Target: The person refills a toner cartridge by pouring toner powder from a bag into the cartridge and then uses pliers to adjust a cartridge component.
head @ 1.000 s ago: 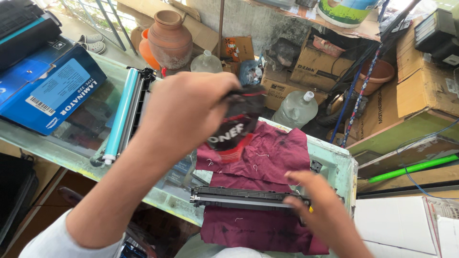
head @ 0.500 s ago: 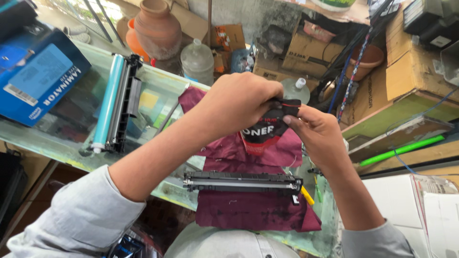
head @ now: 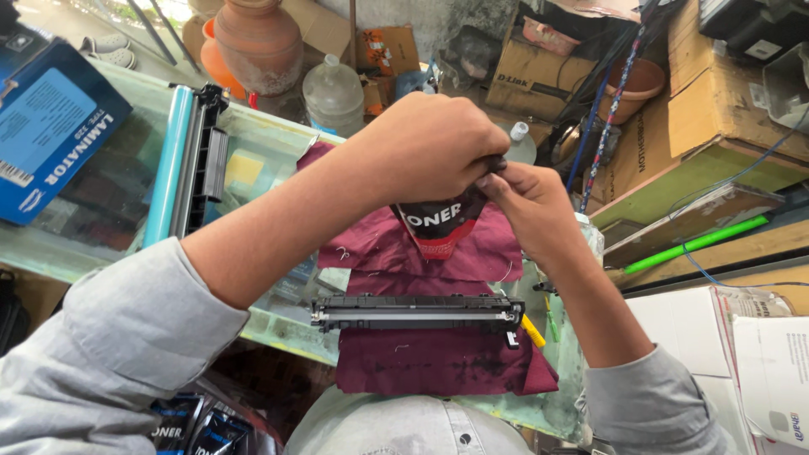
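**Two hands on the top of a toner pouch**

Both hands meet at the upper edge of a black and red pouch, held in the air above a maroon cloth spread on the glass counter. The left hand is curled into a near fist over the pouch's top, fingers closed tight on it; the right hand pinches the same edge from the other side with thumb and fingertips drawn together. Whether the top is already torn open cannot be told — the knuckles hide it.

The pouch looks like soft, thin film, light but sagging where its contents settle, so it will fold and slump if gripped low. Its stiffer sealed top edge is probably the surest place to hold — squeezing the belly could puff fine powder out.

Below it, a long black cartridge lies across the cloth. Farther left rests a drum unit with a blue roller, beside a blue box.
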